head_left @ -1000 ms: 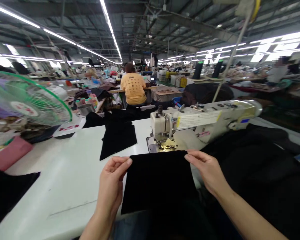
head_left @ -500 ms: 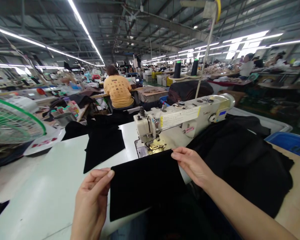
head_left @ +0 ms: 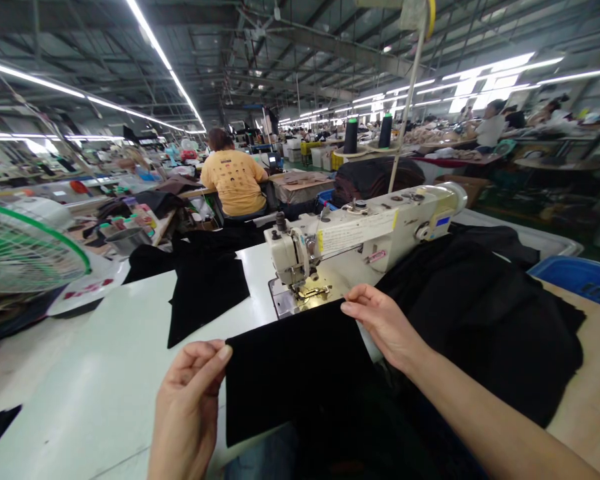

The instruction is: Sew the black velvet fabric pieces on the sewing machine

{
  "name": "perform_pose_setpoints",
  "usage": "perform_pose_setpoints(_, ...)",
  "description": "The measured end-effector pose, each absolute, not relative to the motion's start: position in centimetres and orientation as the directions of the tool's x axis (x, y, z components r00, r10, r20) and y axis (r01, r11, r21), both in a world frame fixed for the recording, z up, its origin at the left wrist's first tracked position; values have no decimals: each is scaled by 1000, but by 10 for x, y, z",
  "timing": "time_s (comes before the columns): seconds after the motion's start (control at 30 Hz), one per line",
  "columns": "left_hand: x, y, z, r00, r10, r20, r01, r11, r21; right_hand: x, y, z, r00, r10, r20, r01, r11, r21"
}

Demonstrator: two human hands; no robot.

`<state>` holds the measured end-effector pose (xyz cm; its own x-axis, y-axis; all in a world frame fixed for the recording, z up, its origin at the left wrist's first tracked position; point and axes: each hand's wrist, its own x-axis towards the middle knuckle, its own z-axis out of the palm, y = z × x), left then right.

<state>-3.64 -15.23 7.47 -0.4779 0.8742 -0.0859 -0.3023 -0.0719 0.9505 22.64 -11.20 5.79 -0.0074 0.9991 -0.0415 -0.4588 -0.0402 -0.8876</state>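
Note:
A black fabric piece (head_left: 295,373) hangs stretched between my hands, its top edge pulled straight. My left hand (head_left: 193,393) pinches its upper left corner between thumb and fingers. At the upper right corner, my right hand (head_left: 383,323) grips the cloth the same way. Just beyond that edge stands a white sewing machine (head_left: 355,230), its needle area and metal plate (head_left: 283,300) in front of the fabric. The lower part of the cloth merges with dark clothing, so its bottom right is hard to make out.
Another black fabric piece (head_left: 207,297) lies on the pale table (head_left: 95,360) at left. Black cloth (head_left: 485,320) is heaped right of the machine, near a blue basket (head_left: 580,280). A green-rimmed fan (head_left: 30,250) stands far left. A person in a yellow shirt (head_left: 235,180) sits ahead.
My left hand has shifted slightly right with its corner of the cloth. Both hands keep their hold, and the view has moved a little.

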Motion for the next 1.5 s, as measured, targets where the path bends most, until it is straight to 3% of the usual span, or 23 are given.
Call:
perform_pose_setpoints(0.2, -47, -165, 83, -436, 897, 71, -180, -164, 970, 228, -126, 68, -63, 997, 39, -305, 18, -952)
perform_pose_setpoints(0.3, -59, -154, 107, -411, 867, 283, 35, -296, 955, 223, -138, 71, -150, 989, 16, -231, -19, -973)
perform_pose_setpoints(0.37, -65, -132, 124, -305, 868, 392, 252, -324, 912, 217, -146, 67, -218, 976, -31, -192, -73, -979)
perform_pose_setpoints(0.43, -66, -98, 132, -89, 933, 350, 436, -279, 855, 210, -152, 56, -254, 963, -91, -159, -134, -978)
perform_pose_setpoints(0.53, -55, -43, 111, 196, 973, 120, 666, -222, 712, 201, -158, 32, -263, 952, -158, -70, -182, -981)
perform_pose_setpoints(0.57, -49, -29, 98, 218, 973, 80, 691, -212, 691, 200, -160, 23, -266, 953, -148, -17, -158, -987)
perform_pose_setpoints(0.67, -26, -4, 52, 259, 964, 55, 698, -226, 680, 202, -161, 1, -284, 959, 16, 201, 76, -977)
perform_pose_setpoints(0.73, -15, -1, 28, 268, 959, 93, 676, -256, 691, 208, -160, -7, -329, 929, 169, 354, 287, -890)
perform_pose_setpoints(0.8, -11, -4, 14, 257, 957, 137, 653, -276, 705, 217, -158, -11, -431, 852, 297, 467, 493, -734)
perform_pose_setpoints(0.9, -13, -10, 6, 215, 961, 172, 628, -271, 730, 231, -150, -10, -635, 651, 417, 527, 759, -382)
perform_pose_setpoints(0.97, -15, -12, 3, 191, 965, 178, 618, -259, 742, 237, -145, -9, -716, 542, 439, 522, 834, -179)
perform_pose_setpoints(1.03, -15, -10, 1, 174, 969, 174, 615, -245, 749, 237, -141, -8, -738, 499, 455, 523, 849, -82)
perform_pose_setpoints(1.23, -5, 12, -1, 139, 987, 82, 621, -151, 769, 224, -147, -13, -679, 479, 556, 513, 852, -108)
perform_pose_setpoints(1.5, 7, 23, 7, 121, 993, 9, 633, -85, 769, 218, -148, -16, -648, 508, 568, 523, 839, -153)
